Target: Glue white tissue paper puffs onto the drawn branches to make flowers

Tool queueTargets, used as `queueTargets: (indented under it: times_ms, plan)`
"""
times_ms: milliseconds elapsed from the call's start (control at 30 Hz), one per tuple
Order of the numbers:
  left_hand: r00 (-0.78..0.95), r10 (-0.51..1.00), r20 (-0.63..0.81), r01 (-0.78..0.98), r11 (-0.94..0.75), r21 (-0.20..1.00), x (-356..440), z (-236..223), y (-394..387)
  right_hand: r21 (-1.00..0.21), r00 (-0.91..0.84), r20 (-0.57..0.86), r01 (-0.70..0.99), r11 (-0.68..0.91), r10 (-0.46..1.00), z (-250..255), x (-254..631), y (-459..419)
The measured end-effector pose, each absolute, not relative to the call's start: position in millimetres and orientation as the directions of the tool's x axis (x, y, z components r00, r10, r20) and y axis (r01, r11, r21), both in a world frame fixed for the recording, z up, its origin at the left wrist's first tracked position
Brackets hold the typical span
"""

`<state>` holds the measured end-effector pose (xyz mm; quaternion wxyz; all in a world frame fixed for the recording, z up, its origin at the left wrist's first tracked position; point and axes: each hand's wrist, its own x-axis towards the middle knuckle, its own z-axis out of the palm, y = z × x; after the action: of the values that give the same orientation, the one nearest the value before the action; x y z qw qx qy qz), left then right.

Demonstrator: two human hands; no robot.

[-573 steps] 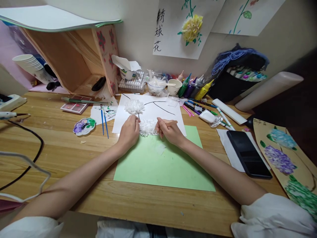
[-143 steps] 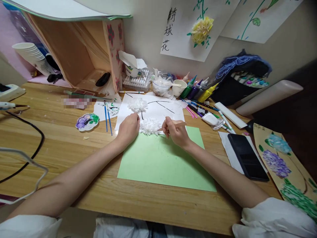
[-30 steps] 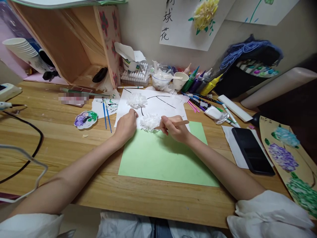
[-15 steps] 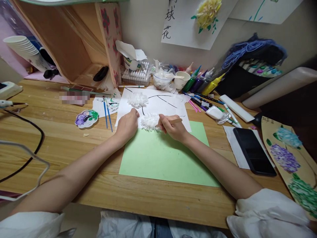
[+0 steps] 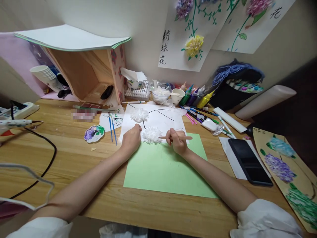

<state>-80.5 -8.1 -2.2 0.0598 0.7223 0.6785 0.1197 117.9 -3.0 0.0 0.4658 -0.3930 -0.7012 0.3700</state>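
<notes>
My right hand (image 5: 178,140) is closed round a flat wooden craft stick (image 5: 184,138), held almost level. Its left tip reaches the right edge of the lower white paper-petal flower (image 5: 151,135). That fluffy flower sits at the front of a white sheet (image 5: 164,123) marked with black branch lines. Left of it, my left hand (image 5: 131,139) rests closed on the sheet's edge, with the inside of its fingers hidden. A second white flower (image 5: 139,114) lies farther back on the sheet, above my left hand. Green paper (image 5: 165,168) lies partly under the white sheet.
A bowl of white scraps (image 5: 160,96), a paper cup (image 5: 177,96) and paint bottles (image 5: 194,96) stand behind the sheet. Blue brushes (image 5: 112,129) and a paint palette (image 5: 94,133) lie left. At right are pens, a phone (image 5: 250,162) and a flower picture (image 5: 282,168).
The view has tilted up, showing more wall. My right hand has turned, and the craft stick now lies flatter with its tip drawn slightly right. My left hand stays beside the lower flower.
</notes>
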Motion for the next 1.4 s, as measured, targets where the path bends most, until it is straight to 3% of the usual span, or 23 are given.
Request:
queueTargets:
  times_ms: [600, 1000, 1133, 1233, 1300, 1400]
  plan:
    - [0.032, 0.997, 0.067, 0.940, -0.053, 0.338, -81.8, -0.1, -8.6, -0.793, -0.428, 0.414, 0.263, 0.549, 0.803, -6.9, 117.4, 2.9]
    - [0.020, 0.999, 0.026, 0.945, -0.027, 0.325, -79.2, 4.8, -10.1, -0.822, -0.419, 0.231, 0.399, 0.406, 0.878, 10.0, 94.8, 8.4]
    - [0.023, 0.999, 0.039, 0.953, -0.033, 0.302, -79.8, 4.7, -10.3, -0.900, -0.426, 0.175, 0.296, 0.320, 0.888, 22.5, 102.2, 11.8]
    - [0.030, 0.998, 0.049, 0.956, -0.043, 0.291, -80.1, 5.5, -10.5, -0.942, -0.330, 0.218, 0.176, 0.287, 0.918, 37.2, 131.5, 24.6]
    - [0.030, 0.999, 0.046, 0.956, -0.042, 0.290, -80.2, 6.7, -10.5, -0.909, -0.247, 0.273, 0.250, 0.333, 0.930, 46.5, 158.7, 34.4]
    - [0.021, 0.998, 0.056, 0.949, -0.038, 0.312, -80.7, 8.2, -10.1, -0.738, -0.193, 0.365, 0.537, 0.409, 0.911, 48.2, 195.5, 40.7]
